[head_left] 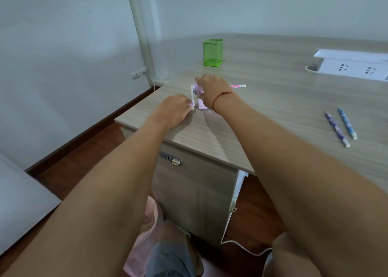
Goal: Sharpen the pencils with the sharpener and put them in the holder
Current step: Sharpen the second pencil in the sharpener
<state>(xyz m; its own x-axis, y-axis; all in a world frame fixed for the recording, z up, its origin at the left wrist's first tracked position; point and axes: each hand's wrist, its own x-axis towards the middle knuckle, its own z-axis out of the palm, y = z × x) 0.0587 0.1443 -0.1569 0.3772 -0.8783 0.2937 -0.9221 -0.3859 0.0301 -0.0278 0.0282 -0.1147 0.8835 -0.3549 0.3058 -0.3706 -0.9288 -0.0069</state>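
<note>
While both hands grip it, sharpener (199, 97) nears desk edge (184, 148).

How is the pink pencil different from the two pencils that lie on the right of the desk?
The pink pencil sticks out of the sharpener, held between the hands, while the purple pencil and the blue pencil lie free on the desk, untouched. The pink one points sideways; the other two lie side by side, slanting towards the near edge. All three are patterned, and none is in the green holder.

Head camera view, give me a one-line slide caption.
Right hand steadies the purple sharpener holding a pink pencil; left hand works its crank.
</note>
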